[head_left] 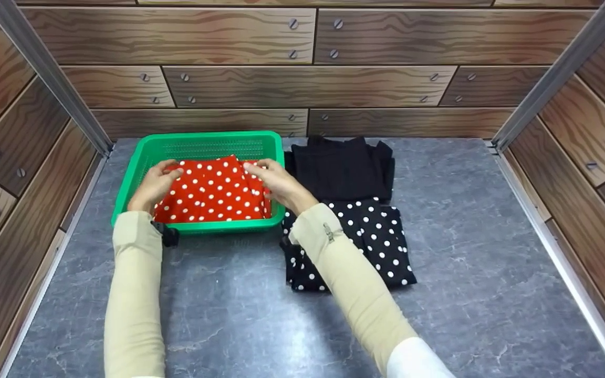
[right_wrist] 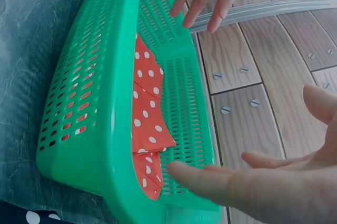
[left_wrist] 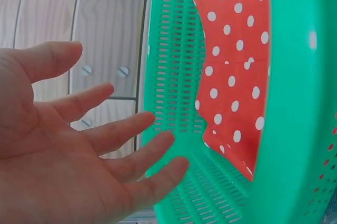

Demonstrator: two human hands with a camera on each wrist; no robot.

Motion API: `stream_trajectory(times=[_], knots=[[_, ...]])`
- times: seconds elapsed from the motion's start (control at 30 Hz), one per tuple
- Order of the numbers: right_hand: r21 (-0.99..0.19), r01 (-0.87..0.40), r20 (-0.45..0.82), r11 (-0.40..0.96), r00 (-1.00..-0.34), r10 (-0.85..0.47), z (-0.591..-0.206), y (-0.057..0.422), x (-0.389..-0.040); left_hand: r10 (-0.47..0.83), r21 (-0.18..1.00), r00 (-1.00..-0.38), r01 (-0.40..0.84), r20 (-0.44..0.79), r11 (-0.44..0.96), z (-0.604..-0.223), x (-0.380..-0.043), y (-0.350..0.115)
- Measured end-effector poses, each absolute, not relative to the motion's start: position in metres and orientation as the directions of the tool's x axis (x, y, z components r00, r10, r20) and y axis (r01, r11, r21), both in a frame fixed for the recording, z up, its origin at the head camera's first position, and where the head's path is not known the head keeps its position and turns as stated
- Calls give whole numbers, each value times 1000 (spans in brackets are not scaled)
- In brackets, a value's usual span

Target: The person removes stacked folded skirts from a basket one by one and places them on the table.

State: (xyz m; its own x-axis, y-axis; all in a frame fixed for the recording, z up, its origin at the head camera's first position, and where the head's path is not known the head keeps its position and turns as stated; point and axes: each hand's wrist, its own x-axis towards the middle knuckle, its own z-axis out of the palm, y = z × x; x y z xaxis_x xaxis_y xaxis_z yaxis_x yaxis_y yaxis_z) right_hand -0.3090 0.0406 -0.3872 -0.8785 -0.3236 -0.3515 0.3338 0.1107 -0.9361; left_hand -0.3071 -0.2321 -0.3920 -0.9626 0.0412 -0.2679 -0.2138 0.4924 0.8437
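Observation:
A red cloth with white dots [head_left: 213, 189], folded flat, lies inside a green plastic basket [head_left: 208, 227]. Over the basket's left side is my left hand [head_left: 156, 182]; in the left wrist view its fingers are spread and hold nothing. My right hand [head_left: 280, 182] is at the basket's right side, beside the cloth's right edge. The right wrist view shows this hand's fingers [right_wrist: 210, 182] extended, nothing between them, with the red cloth [right_wrist: 147, 110] lower in the basket. Both hands stand above the rim, apart from each other.
Right of the basket lies a folded black garment [head_left: 342, 170]. Nearer me is a folded black cloth with white dots [head_left: 371, 241], partly behind my right forearm. Wood-patterned walls [head_left: 308, 86] enclose the grey marbled surface [head_left: 229, 304] at the back and both sides.

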Motion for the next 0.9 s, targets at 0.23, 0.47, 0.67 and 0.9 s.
stream_trajectory(times=[0.23,0.47,0.67,0.9], knots=[[-909,396,-416,128,-869,-269,-394,32,-314,9,831,-947,-277,-321,481,-399,-314,-235],[-914,387,-404,123,-901,-162,-402,14,-319,-58,830,-926,-362,-374,425,-412,-322,-237],[-884,419,-436,210,-899,-43,-413,2,-321,-115,825,-919,-390,-377,410,-425,-329,-234],[-852,462,-484,248,-874,-35,-429,-3,-321,-141,819,-905,-423,-401,387,-431,-332,-238]])
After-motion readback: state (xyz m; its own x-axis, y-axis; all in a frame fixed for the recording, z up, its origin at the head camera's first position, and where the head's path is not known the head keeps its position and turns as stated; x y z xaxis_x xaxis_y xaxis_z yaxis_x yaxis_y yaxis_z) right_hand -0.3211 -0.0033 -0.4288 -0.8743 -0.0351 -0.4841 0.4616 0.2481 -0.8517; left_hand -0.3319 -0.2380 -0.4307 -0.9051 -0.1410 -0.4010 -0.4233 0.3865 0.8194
